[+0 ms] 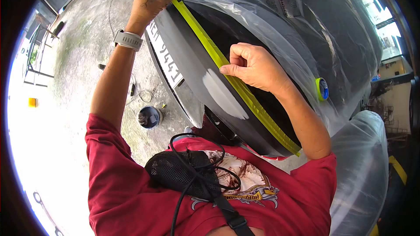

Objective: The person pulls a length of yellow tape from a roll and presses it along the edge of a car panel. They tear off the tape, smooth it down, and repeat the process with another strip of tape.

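Observation:
A long strip of yellow-green masking tape (200, 34) runs along the edge of a dark grey car panel (192, 61). My left hand (151, 4) pinches the tape's far end between thumb and fingers. Partway along the strip, my right hand (258, 67) is closed, with thumb and curled index finger on the tape's edge. A pale grey patch (223, 94) shows on the panel beside the tape. Clear plastic sheeting (280, 52) drapes over the car on the other side. On that sheeting rests a tape roll (322, 89) with a blue core.
A license plate (165, 59) is on the car's rear. Below it on the concrete floor (87, 39) stands a dark bucket (149, 117), with a thin cable nearby. More plastic covers something (358, 166) at right. A black mesh pouch (175, 168) with cords hangs at my chest.

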Action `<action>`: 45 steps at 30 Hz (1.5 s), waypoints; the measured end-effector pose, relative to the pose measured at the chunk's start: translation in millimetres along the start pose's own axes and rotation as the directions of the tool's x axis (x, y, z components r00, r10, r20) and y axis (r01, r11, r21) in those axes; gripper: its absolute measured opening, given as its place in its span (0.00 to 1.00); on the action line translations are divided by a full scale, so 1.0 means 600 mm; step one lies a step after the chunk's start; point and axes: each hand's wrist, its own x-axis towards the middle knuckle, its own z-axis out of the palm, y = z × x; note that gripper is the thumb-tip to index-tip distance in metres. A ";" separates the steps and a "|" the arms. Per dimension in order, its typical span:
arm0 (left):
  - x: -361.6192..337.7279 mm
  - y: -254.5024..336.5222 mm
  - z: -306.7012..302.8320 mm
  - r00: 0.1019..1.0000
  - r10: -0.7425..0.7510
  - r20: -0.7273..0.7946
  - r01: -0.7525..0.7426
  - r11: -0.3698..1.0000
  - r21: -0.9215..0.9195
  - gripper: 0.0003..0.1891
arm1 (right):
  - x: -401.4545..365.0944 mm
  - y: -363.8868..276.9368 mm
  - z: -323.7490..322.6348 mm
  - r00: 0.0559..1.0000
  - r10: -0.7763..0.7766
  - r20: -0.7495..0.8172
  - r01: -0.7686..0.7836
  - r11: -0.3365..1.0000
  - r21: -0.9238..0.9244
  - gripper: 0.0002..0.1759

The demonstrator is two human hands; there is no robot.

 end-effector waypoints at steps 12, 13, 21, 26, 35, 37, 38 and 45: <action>0.000 0.006 0.002 0.999 0.051 0.002 -0.051 0.997 0.059 0.18 | 0.027 -0.007 0.006 0.999 -0.043 -0.012 0.042 0.999 -0.018 0.22; 0.000 0.006 0.003 0.997 0.074 0.001 -0.074 0.996 0.054 0.18 | 0.029 -0.008 0.005 0.999 -0.042 -0.012 0.042 0.999 -0.018 0.22; -0.003 0.006 0.004 0.999 0.036 0.004 -0.037 0.994 0.104 0.18 | 0.038 -0.007 0.006 1.000 -0.022 -0.007 0.022 1.000 -0.001 0.21; -0.005 0.005 0.005 0.997 0.081 -0.013 -0.079 0.992 0.102 0.19 | 0.044 -0.012 0.007 1.000 -0.017 -0.011 0.017 1.000 0.003 0.21; -0.021 0.033 0.000 0.998 0.067 -0.013 -0.062 0.974 0.218 0.18 | 0.067 -0.014 0.006 1.000 -0.018 -0.013 0.017 0.998 -0.058 0.21; -0.022 0.031 -0.001 0.994 0.109 -0.019 -0.102 0.966 0.239 0.17 | 0.072 -0.016 0.006 1.000 -0.026 -0.013 0.025 0.998 -0.060 0.21; -0.022 0.026 0.002 0.994 0.108 -0.018 -0.100 0.966 0.240 0.17 | 0.075 -0.016 0.006 1.000 -0.016 -0.010 0.015 0.998 -0.061 0.21; -0.023 0.022 0.005 0.992 0.121 -0.017 -0.118 0.982 0.147 0.15 | 0.089 -0.012 0.007 1.000 0.000 -0.001 0.000 0.998 -0.057 0.21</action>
